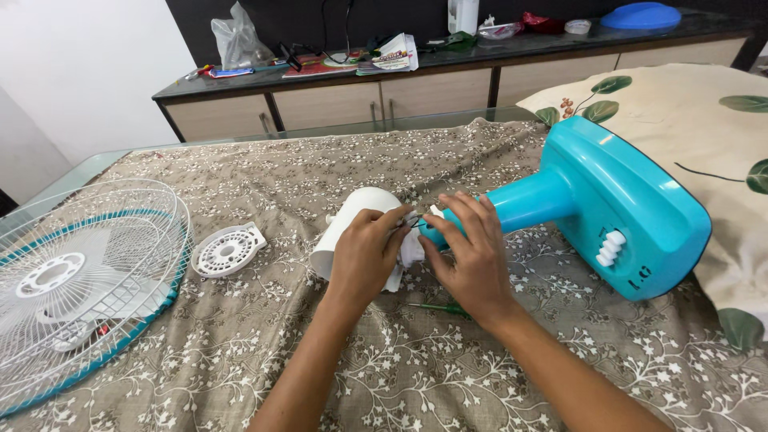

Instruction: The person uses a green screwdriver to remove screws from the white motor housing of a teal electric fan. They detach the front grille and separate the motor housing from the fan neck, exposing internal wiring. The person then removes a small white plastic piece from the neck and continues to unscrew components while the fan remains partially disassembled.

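Both hands meet at frame centre: the left hand (366, 254) grips the white motor housing (352, 224), and the right hand (472, 256) pinches the joint where the turquoise fan stand (616, 204) meets it. Partly hidden beneath the right wrist lies a green screwdriver (436, 306). Far left rests a wire fan guard (80, 280), with a white round cover (228, 250) beside it.
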